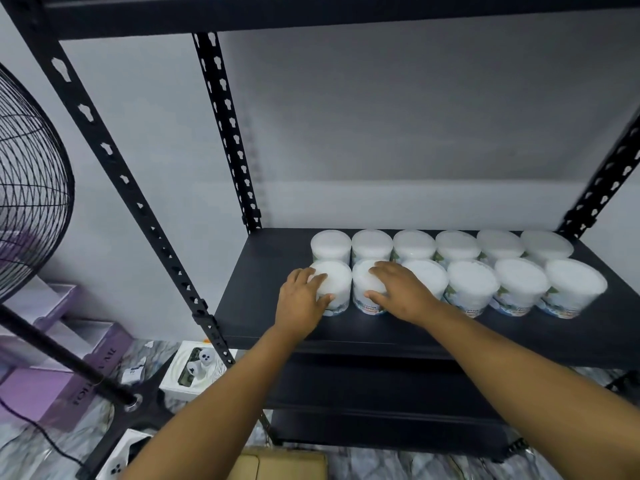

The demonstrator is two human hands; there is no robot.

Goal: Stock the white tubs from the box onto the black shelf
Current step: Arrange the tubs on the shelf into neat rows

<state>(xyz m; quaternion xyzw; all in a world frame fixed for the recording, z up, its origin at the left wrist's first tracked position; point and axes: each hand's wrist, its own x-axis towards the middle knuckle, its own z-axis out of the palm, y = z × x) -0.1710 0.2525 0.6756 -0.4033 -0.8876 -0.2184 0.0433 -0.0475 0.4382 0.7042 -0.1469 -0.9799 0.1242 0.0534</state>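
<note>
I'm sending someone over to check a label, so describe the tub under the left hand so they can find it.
On the black shelf, white tubs stand in two rows of six. Take the front row, nearest the shelf's edge, and go to its left end. That tub is the only front-row one with bare shelf to its left, and the left hand rests on it.
</note>
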